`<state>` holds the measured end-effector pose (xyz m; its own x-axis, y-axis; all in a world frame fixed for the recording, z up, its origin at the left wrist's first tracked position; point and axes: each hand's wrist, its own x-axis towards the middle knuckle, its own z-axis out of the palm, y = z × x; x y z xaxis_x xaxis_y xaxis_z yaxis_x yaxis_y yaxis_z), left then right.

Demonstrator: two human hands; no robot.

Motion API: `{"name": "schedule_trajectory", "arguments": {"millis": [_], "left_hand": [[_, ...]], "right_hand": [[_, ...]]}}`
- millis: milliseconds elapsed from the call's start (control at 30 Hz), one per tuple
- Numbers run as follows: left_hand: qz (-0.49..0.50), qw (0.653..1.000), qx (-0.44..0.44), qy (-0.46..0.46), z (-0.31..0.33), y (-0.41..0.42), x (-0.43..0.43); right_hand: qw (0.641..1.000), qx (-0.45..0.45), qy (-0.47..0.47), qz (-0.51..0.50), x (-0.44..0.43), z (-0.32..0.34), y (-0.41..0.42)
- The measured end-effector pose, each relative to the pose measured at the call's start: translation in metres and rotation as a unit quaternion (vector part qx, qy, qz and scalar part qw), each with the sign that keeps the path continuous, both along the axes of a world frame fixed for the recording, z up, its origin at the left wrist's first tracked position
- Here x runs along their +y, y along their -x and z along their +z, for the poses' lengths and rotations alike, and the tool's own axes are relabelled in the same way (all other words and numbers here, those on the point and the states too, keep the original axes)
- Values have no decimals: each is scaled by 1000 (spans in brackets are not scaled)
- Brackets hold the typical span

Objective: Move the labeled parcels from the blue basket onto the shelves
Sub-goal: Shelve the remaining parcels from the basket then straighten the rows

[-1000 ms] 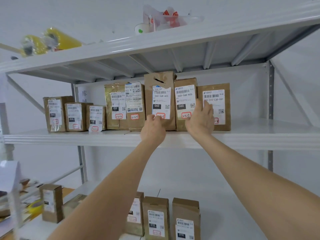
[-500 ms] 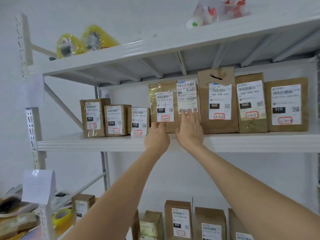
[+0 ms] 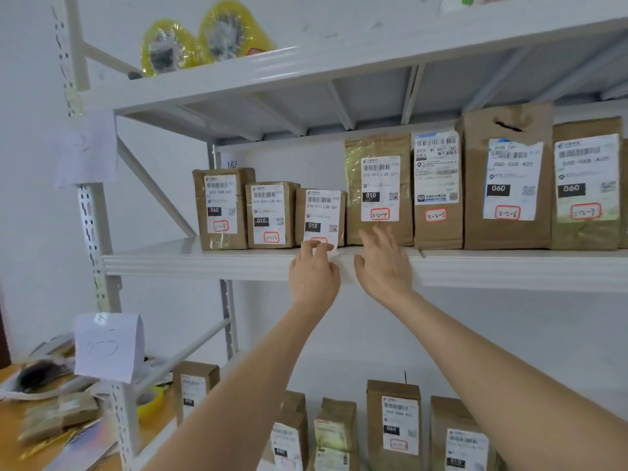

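**Hands work leftward along the parcels standing on the middle shelf point(image 3: 204, 263).**

The left hand point(image 3: 314, 277) is nearer the third parcel point(image 3: 302, 215), which stands upright just above it. Its curled fingertips meet the loose lower edge of the label point(image 3: 321, 212), but whether they pinch it cannot be told. The right hand point(image 3: 384, 263), fingers straight, touches the foot of the fourth parcel point(image 3: 379, 144) alongside. Half a second ago both hands were one parcel further right. The blue basket is out of view.
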<state>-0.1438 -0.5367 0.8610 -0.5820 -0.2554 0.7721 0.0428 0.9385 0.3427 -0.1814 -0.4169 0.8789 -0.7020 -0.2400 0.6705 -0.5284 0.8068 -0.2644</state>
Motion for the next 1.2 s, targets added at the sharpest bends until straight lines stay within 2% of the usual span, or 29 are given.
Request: {"name": "schedule_trajectory", "arguments": {"millis": [167,333,500,633,933,1200], "left_hand": [[17,999,-4,-31,-26,-17,-14],[20,998,-7,-56,-29,-30,-37],[10,998,-29,-50,-54,-36,-66],[-7,997,-58,-46,-89,-30,-106],[-69,979,-182,-55,-183,-25,-213],[-66,945,-311,-78,-265,-22,-275]], "right_hand": [[997,69,-12,12,-16,-17,-13],[995,95,-14,37,-35,-20,-32],[991,118,12,58,-67,-51,-55],[997,68,-4,39,-101,-87,-60],[995,-79,-24,-61,-187,-193,-46],[956,-267,-65,-103,-224,-287,-42]]}}
